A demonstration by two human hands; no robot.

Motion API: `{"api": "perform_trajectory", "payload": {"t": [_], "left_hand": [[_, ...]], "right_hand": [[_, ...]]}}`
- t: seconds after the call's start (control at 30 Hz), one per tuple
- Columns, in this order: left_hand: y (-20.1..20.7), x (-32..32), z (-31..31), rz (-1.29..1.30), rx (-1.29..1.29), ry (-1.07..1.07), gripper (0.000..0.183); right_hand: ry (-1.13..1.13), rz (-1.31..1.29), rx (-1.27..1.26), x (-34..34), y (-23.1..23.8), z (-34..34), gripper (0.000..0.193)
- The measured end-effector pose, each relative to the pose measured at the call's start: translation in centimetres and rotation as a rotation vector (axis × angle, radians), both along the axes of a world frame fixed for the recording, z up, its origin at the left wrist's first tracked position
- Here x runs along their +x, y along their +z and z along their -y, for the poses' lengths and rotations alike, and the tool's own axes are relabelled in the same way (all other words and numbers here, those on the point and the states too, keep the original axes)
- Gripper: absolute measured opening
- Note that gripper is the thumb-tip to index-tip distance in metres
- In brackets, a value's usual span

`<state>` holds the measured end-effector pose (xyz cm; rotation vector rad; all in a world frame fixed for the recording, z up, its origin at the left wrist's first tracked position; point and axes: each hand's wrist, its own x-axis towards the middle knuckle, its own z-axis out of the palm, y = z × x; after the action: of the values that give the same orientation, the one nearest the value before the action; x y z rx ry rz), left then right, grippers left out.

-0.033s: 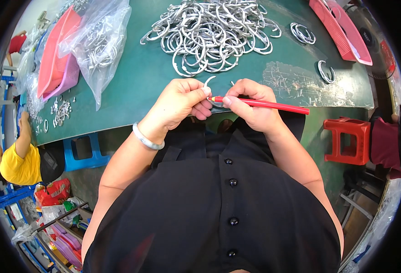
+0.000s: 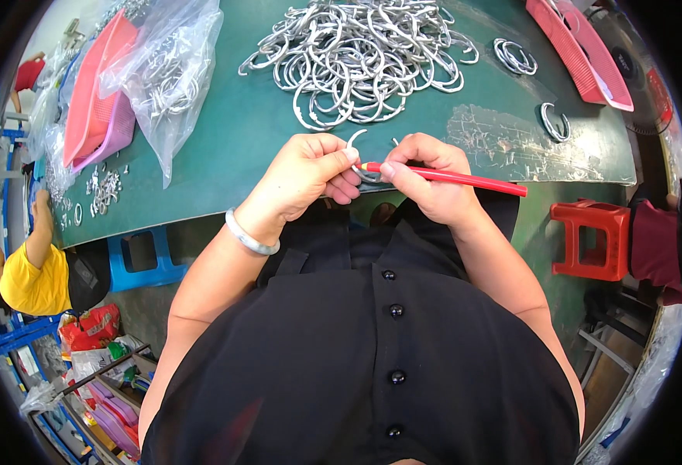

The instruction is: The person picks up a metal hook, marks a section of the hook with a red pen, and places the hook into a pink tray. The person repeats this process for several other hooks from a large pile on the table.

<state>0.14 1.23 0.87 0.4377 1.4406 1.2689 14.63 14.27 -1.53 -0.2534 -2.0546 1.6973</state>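
Observation:
Between its thumb and fingers, my left hand pinches a silvery open bangle. The bangle's lower curve shows between my hands, just above the table's near edge. My right hand is closed on a red pencil, and its fingers also meet the far side of the bangle. The pencil's tip points left, close to the bangle near my left thumb; whether they touch I cannot tell. Beyond my hands lies a large heap of similar open bangles on the green table.
Two small groups of bangles lie at the right. Pink baskets and a clear bag of metal pieces stand at the left. A red stool and a blue stool flank me. A person in yellow works at the far left.
The pencil's tip has shifted very slightly to the right, away from my left thumb. Both hands otherwise stay in the same place, and the bangle is still held.

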Motion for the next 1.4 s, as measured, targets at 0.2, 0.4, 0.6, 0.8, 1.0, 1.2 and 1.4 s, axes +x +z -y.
{"api": "perform_trajectory", "payload": {"t": [0.2, 0.4, 0.6, 0.8, 1.0, 1.2, 1.4], "left_hand": [[0.1, -0.1, 0.0, 0.008, 0.001, -0.014, 0.016], [0.1, 0.0, 0.0, 0.006, -0.011, 0.0, 0.015], [0.1, 0.0, -0.1, -0.014, -0.025, -0.003, 0.015], [0.1, 0.0, 0.0, -0.01, -0.022, 0.009, 0.016], [0.1, -0.1, 0.1, 0.002, -0.01, -0.003, 0.017], [-0.5, -0.3, 0.8, 0.038, 0.143, -0.013, 0.018], [-0.8, -0.3, 1.2, 0.042, 0.215, -0.009, 0.019]], "right_hand": [[0.057, -0.065, -0.112, 0.4, -0.4, -0.1, 0.011], [0.053, -0.027, -0.066, 0.3, -0.1, 0.1, 0.011], [0.047, -0.043, -0.016, 0.4, -0.4, -0.1, 0.009], [0.014, -0.063, -0.04, 0.6, -0.5, -0.3, 0.008], [-0.033, -0.19, -0.281, 0.8, -0.4, -0.6, 0.008], [-0.182, -0.236, -0.324, 0.9, 0.0, -1.4, 0.017], [-0.191, -0.102, -0.282, 0.9, 0.5, -0.9, 0.021]]}}
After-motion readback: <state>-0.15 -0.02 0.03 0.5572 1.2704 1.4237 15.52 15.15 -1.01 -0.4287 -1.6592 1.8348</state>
